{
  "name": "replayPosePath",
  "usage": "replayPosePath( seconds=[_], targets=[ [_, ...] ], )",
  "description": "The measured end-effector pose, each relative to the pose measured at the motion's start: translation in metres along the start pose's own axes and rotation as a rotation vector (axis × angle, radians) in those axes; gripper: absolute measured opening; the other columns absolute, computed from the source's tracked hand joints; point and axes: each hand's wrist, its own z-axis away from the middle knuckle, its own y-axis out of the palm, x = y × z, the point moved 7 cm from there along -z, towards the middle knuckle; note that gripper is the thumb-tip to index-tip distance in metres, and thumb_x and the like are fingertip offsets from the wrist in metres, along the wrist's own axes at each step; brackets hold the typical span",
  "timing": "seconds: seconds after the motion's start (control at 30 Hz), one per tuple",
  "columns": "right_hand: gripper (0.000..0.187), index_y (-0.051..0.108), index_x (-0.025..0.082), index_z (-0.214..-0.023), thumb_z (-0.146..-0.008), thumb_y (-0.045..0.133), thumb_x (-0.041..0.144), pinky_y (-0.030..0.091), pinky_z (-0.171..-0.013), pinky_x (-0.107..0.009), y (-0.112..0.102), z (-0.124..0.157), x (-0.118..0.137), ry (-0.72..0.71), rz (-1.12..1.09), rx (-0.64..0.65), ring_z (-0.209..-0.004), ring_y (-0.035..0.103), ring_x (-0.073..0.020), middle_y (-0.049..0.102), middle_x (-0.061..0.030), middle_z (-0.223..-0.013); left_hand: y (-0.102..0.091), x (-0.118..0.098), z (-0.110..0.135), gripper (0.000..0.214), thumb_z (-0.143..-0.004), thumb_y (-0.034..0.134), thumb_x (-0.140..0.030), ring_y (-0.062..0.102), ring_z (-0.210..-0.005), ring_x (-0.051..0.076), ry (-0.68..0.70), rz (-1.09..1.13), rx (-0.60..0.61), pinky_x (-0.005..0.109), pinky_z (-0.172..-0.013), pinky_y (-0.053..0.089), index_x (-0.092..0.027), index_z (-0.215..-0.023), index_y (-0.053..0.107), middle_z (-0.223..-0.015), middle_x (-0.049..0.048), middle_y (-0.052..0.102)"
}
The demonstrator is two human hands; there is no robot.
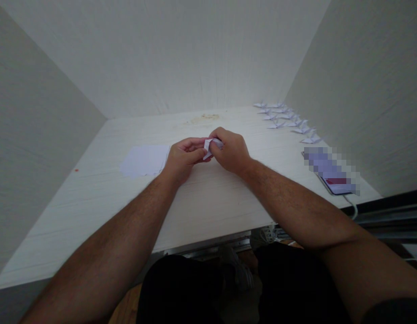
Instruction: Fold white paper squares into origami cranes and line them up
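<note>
Above the middle of the white table, a small folded piece of white paper (207,147) is held between both hands. My left hand (186,157) pinches its left side with thumb and fingers. From the right, my right hand (231,148) is closed on the other side, its thumb pressed against the folds and covering part of them. To the left of my left hand lies a stack of white paper sheets (144,159), slightly fanned. Several folded white paper cranes (276,124) stand in rows at the back right.
A phone (329,173) with a blurred screen lies at the table's right, a white cable (354,209) running from it. White panels enclose the table (201,202) at the back and both sides. A brownish stain (204,118) marks the table's back. My knees are below the front edge.
</note>
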Motion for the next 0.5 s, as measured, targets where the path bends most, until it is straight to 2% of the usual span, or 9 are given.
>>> replayPosePath(
  seconds=[0.13, 0.27, 0.5],
  targets=[
    [0.007, 0.062, 0.019, -0.085, -0.087, 0.055, 0.02, 0.037, -0.065, -0.028, 0.004, 0.0, -0.007, 0.048, -0.049, 0.04, -0.066, 0.052, -0.0133, 0.062, 0.0, -0.072, -0.005, -0.003, 0.0, 0.032, -0.062, 0.08, -0.016, 0.07, -0.07, 0.015, -0.011, 0.012, -0.065, 0.034, -0.07, 0.062, -0.016, -0.094, 0.077, -0.087, 0.0043, 0.075],
    [0.008, 0.062, 0.02, -0.081, -0.084, 0.055, 0.019, 0.037, -0.062, -0.027, 0.003, 0.0, -0.013, 0.149, -0.107, 0.01, -0.06, 0.049, -0.0121, 0.058, 0.0024, -0.065, -0.005, -0.004, 0.0, 0.032, -0.062, 0.081, -0.017, 0.069, -0.07, 0.014, -0.012, 0.02, -0.054, 0.032, -0.069, 0.062, -0.016, -0.094, 0.077, -0.09, 0.0045, 0.074],
    [0.01, 0.064, 0.018, -0.082, -0.077, 0.056, 0.017, 0.043, -0.054, -0.024, 0.013, 0.0, -0.027, 0.366, -0.43, 0.048, -0.056, 0.057, -0.0118, 0.061, 0.0028, -0.062, -0.005, -0.003, 0.001, 0.032, -0.062, 0.079, -0.016, 0.067, -0.066, 0.013, -0.088, 0.051, -0.055, 0.029, -0.065, 0.06, -0.015, -0.094, 0.076, -0.084, 0.0034, 0.071]
  ],
)
